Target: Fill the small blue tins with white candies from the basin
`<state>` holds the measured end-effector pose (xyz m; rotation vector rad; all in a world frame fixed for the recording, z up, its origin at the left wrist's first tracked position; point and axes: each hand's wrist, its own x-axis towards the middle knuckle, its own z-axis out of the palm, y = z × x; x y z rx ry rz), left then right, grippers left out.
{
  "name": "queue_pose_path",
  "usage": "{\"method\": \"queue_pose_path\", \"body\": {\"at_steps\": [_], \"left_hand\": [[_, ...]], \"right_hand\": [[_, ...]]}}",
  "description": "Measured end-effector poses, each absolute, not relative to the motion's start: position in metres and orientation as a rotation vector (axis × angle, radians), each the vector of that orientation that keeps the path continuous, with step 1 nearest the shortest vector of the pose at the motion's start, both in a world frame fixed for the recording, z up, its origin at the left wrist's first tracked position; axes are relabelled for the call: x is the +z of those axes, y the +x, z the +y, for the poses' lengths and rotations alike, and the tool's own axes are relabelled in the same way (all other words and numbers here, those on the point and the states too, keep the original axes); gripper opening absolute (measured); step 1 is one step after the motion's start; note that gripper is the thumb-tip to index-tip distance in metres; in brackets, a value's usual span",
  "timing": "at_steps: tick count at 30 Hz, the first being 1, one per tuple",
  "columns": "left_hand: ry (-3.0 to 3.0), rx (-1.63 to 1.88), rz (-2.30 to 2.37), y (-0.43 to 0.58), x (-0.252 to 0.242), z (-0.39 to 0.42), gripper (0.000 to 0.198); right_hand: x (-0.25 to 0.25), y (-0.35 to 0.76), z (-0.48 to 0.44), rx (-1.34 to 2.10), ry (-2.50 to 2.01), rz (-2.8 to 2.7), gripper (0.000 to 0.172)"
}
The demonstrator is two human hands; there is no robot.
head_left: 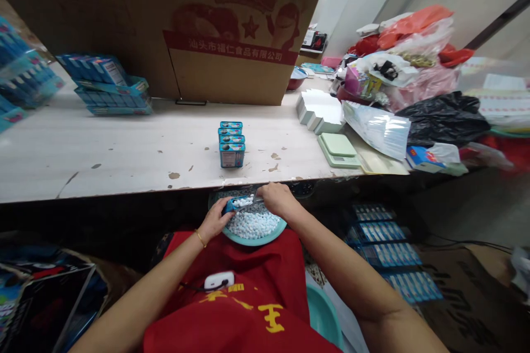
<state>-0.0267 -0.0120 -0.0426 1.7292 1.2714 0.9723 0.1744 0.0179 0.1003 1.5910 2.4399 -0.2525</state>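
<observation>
Partly covered, a small blue tin (pixel 229 207) sits in the left hand (pixel 214 220), whose fingers curl around it; its label cannot be read. Just right of it, the right hand (pixel 276 198) pinches a scoop (pixel 258 199), the handle mostly hidden by the fist. White pellets (pixel 253 225) fill a teal bowl (pixel 255 242) beneath both hands, its far rim lost in shadow. Beyond the hands, four upright tins (pixel 232 156) stand in file, the front one masking the rest.

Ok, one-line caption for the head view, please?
Left hand holds a blue container over a bowl of white pellets, the right hand close beside it.
</observation>
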Motion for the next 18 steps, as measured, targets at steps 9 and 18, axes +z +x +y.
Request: {"method": "queue_pose_path", "body": {"at_steps": [9, 18], "left_hand": [[1.543, 1.005, 1.252, -0.031, -0.043, -0.015, 0.043], [1.364, 1.011, 1.356, -0.047, -0.044, -0.025, 0.048]], "right_hand": [[0.100, 0.200, 0.014, -0.228, 1.659, 2.366, 0.031], [-0.032, 0.216, -0.001, -0.539, 1.965, 2.220, 0.033]]}}
